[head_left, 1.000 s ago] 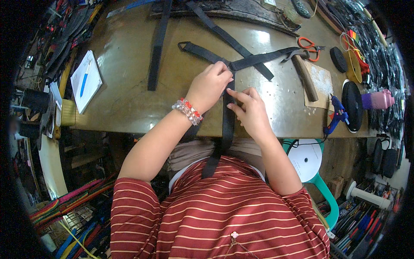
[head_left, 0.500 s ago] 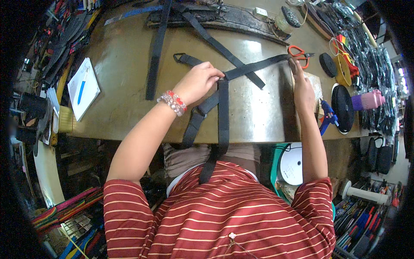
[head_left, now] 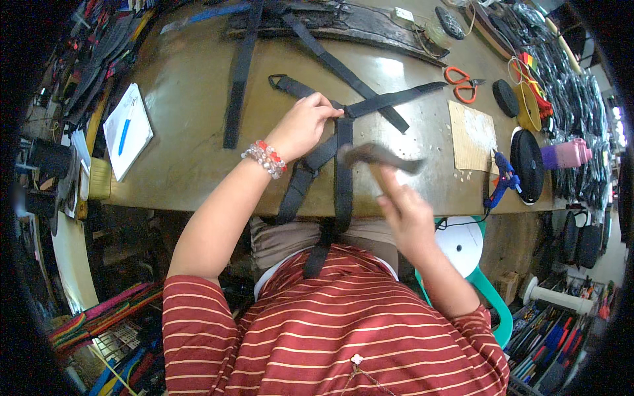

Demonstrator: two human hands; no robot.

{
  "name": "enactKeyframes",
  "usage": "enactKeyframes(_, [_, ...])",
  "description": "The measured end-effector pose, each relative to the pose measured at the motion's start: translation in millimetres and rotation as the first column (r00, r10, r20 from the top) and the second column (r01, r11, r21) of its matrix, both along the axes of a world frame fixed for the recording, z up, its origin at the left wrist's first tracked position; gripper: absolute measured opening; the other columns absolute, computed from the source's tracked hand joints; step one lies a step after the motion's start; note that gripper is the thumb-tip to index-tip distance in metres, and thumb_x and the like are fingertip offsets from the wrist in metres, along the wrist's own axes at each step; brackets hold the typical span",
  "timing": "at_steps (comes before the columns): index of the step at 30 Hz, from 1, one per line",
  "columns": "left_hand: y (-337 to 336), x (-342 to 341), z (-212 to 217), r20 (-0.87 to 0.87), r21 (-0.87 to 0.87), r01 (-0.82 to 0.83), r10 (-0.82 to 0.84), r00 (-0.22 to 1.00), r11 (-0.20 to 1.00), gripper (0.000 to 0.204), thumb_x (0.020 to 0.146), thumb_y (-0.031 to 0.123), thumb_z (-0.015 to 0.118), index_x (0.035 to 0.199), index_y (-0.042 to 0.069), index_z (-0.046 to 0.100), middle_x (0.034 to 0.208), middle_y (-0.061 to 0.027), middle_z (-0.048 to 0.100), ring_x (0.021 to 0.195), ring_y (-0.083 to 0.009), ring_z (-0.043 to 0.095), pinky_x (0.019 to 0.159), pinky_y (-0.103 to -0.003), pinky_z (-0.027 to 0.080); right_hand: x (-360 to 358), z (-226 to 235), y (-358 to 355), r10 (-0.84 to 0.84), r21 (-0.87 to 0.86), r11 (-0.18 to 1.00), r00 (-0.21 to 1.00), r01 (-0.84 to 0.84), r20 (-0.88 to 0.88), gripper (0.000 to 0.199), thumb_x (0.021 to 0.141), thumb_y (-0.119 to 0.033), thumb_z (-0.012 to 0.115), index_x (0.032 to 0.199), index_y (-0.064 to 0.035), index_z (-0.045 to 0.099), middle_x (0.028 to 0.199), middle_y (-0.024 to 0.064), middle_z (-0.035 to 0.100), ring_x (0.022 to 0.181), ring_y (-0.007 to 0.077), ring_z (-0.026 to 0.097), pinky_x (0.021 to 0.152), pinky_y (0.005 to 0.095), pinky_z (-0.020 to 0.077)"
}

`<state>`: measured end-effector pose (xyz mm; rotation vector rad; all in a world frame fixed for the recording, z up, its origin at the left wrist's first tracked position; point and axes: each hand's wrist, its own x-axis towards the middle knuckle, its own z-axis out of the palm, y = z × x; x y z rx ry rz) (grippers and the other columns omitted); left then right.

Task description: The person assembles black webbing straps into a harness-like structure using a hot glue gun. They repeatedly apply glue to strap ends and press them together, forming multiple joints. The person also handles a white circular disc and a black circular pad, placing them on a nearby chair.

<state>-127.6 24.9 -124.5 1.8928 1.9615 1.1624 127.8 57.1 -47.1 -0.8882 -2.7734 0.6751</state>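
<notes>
Black webbing straps (head_left: 344, 175) cross one another on the table, one hanging over its front edge onto my lap. Where they meet, my left hand (head_left: 300, 127) pinches the webbing between thumb and fingertips. My right hand (head_left: 411, 221) grips a hammer (head_left: 391, 158) by its light handle, just right of the joined straps. The dark hammer head is smeared by motion and hangs over the table, apart from my left fingers. One strap end carries a dark ring (head_left: 275, 80) beyond my left hand. Whatever lies under my left fingertips is hidden.
Orange-handled scissors (head_left: 464, 84), a piece of cardboard (head_left: 470, 135), a blue glue gun (head_left: 505, 180) and black webbing rolls (head_left: 527, 165) lie to the right. A notepad (head_left: 137, 140) with a blue pen is at left. A dark bar (head_left: 330, 30) lies across the back.
My right hand has left the far end of the right-hand strap, come back toward me and now holds a hammer. My left hand keeps its pinch in nearly the same place.
</notes>
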Motion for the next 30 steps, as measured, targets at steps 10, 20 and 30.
enactKeyframes(10, [-40,35,19,-0.067,-0.165,-0.280,0.273,0.960,0.946,0.029,0.082,0.024,0.069,0.097,0.001,0.061,0.105,-0.0146,0.054,0.103,-0.0322,0.054,0.091,-0.039,0.044,29,-15,-20,0.057,0.069,0.996,0.995,-0.062,0.078,0.055,0.087,-0.019,0.063,0.138,-0.0261,0.044,0.086,0.0195,0.062,0.074,0.0377,0.063,0.066,0.0438,0.0516])
enactKeyframes(20, [-46,43,23,0.533,-0.469,0.058,0.230,0.814,0.881,0.033,0.080,0.020,0.074,0.101,0.001,0.058,0.104,-0.0144,0.063,0.093,-0.0158,0.062,0.081,-0.028,0.050,58,-41,95,-0.378,0.482,0.793,0.921,0.373,-0.092,0.047,0.080,-0.007,0.063,0.124,-0.0255,0.062,0.093,0.0138,0.060,0.084,0.0294,0.058,0.079,0.0389,0.0470])
enactKeyframes(30, [-39,48,11,0.903,-0.230,0.152,0.153,0.401,0.961,0.044,0.083,0.012,0.071,0.120,-0.004,0.054,0.103,-0.0063,0.065,0.093,-0.0107,0.061,0.085,-0.024,0.049,-27,-66,25,-0.261,-0.608,0.792,0.926,0.043,-0.274,0.026,0.081,-0.022,0.073,0.095,-0.0001,0.068,0.082,0.0097,0.070,0.071,0.0140,0.064,0.066,0.0283,0.0506])
